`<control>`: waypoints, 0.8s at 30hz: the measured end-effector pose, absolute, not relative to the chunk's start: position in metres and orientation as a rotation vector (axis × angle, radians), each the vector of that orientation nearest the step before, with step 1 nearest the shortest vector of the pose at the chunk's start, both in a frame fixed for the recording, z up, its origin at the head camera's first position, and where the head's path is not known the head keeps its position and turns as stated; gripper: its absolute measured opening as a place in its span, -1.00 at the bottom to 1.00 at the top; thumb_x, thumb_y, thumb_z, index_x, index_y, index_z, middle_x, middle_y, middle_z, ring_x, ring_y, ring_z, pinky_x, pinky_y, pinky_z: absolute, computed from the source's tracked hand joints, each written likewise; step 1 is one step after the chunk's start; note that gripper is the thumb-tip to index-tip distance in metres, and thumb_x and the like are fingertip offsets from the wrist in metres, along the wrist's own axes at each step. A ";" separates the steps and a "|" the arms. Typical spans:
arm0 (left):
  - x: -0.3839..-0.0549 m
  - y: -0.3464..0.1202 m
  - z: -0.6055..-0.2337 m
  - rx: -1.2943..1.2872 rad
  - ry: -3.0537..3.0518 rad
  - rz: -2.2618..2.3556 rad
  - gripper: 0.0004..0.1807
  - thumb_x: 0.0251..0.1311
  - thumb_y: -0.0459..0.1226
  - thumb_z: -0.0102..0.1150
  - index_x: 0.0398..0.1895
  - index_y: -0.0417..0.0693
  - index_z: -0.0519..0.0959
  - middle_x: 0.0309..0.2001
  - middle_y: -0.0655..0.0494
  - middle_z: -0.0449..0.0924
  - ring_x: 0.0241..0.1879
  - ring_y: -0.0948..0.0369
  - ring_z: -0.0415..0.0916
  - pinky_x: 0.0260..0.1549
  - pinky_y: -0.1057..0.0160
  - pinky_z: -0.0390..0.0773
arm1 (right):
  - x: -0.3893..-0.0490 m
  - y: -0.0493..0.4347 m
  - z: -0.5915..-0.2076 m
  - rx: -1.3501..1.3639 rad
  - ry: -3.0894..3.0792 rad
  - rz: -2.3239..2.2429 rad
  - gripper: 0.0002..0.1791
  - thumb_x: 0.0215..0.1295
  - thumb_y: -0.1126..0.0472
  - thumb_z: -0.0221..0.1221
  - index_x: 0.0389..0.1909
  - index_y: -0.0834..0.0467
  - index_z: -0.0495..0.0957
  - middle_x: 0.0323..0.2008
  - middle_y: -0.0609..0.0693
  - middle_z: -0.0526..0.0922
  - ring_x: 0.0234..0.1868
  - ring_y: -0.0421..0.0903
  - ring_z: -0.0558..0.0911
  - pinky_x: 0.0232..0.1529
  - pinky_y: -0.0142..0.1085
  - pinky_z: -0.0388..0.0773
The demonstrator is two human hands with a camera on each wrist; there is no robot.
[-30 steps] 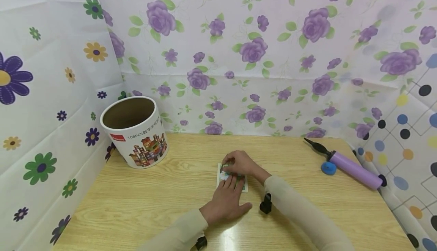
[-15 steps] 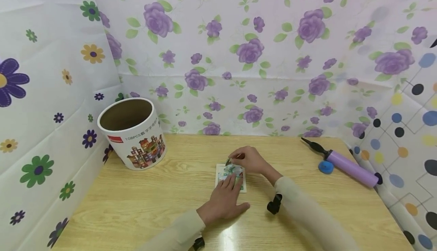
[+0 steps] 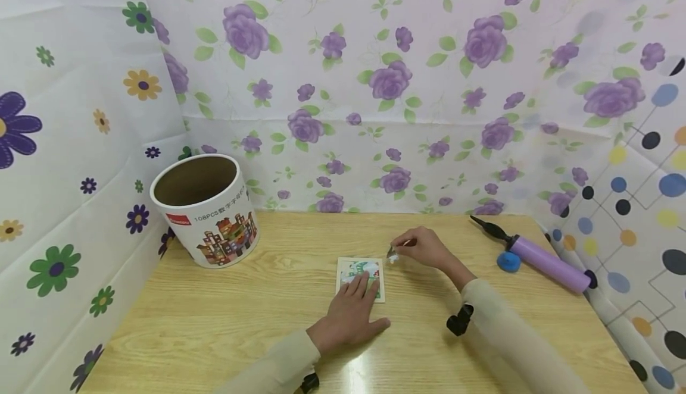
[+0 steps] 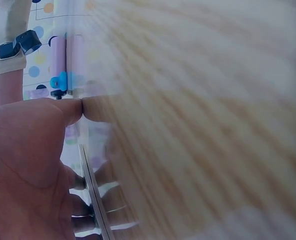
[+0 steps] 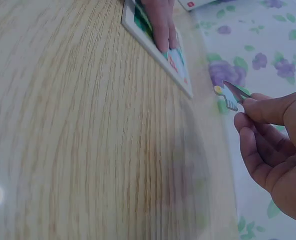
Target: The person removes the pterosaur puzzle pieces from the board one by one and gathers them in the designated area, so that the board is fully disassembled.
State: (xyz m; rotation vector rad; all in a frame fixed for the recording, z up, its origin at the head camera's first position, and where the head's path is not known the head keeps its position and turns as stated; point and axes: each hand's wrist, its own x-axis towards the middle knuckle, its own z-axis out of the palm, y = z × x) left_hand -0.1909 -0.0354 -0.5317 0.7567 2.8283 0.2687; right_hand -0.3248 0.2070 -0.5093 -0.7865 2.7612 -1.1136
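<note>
A small square jigsaw puzzle in a pale tray (image 3: 339,275) lies on the wooden table, its picture green, white and blue. My left hand (image 3: 348,316) rests across the near part of it with straight fingers, covering some of the picture. Just to the right of the tray's far corner, my right hand (image 3: 426,247) is raised over the table. Between its thumb and fingertips it pinches a jigsaw piece (image 5: 230,96), pale blue and white with a yellow spot, tilted on edge in the right wrist view.
A large white bucket (image 3: 214,215) printed with building blocks stands at the back left. On the right lie a purple hand pump (image 3: 552,263) with a black nozzle and a small blue object (image 3: 508,261). Patterned cloth hangs behind and along both sides of the table.
My right hand has lifted the jigsaw piece out of the puzzle and carried it to the right, clear of the tray. The left hand has stayed on the puzzle.
</note>
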 end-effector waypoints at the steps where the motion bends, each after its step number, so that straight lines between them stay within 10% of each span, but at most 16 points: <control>1: -0.191 -0.035 -0.532 0.756 2.831 0.264 -0.03 0.42 0.33 -0.15 0.65 -0.08 0.02 0.64 -0.17 -0.13 0.62 -0.06 -0.13 0.50 -0.11 0.08 | -0.325 0.210 -0.510 -0.782 2.760 -1.105 -0.82 0.37 0.21 0.33 -0.06 0.05 0.79 -0.09 -0.05 0.79 -0.16 -0.15 0.73 -0.12 -0.19 0.70; 24: -0.190 -0.035 -0.531 0.751 2.835 0.260 -0.03 0.43 0.33 -0.15 0.66 -0.08 -0.01 0.64 -0.17 -0.15 0.62 -0.06 -0.15 0.51 -0.10 0.06 | -0.335 0.216 -0.534 -0.665 2.770 -0.953 -0.84 0.38 0.27 0.30 -0.11 0.11 0.81 -0.11 0.03 0.80 -0.18 -0.08 0.73 -0.12 -0.13 0.69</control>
